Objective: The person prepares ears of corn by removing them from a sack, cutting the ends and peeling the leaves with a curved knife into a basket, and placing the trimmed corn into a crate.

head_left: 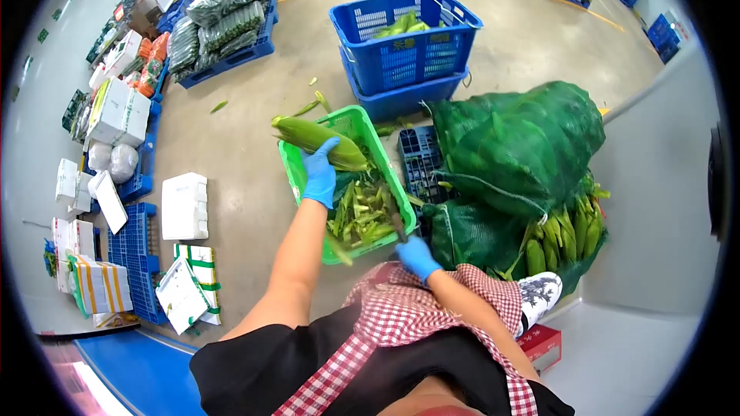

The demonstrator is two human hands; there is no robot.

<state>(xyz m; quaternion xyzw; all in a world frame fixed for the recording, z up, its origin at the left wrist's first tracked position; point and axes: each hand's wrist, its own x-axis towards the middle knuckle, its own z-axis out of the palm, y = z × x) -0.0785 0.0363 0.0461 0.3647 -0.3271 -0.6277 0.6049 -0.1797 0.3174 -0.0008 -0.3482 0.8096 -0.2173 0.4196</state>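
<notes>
Your two hands are apart, each closed on something of its own; your gloved left hand (320, 172) wraps the unhusked corn ear (314, 136) near its middle, and your gloved right hand (418, 259) grips what looks like a dark-bladed knife (395, 218), its handle mostly hidden in the fist.

The ear is held up over the far-left corner of the green crate (389, 166); its long axis slants from beyond that corner, on the far left, to a nearer, right-hand end over the inside of the crate; which end is the tip, you cannot tell from here.

The relation that matters, as I judge it, is between that right-hand end and the blade; the knife points away from you and a little left, along the crate's right rim, its far end near the ear but apparently apart from it; the ear thus lies ahead and to the left of your right hand, its axis crossing the knife's line rather than running along it.

Your left hand is the nearer, being on the ear itself; your right sits back by the crate's near-right corner, with husk scraps (357, 212) lying in the crate between the two.
</notes>
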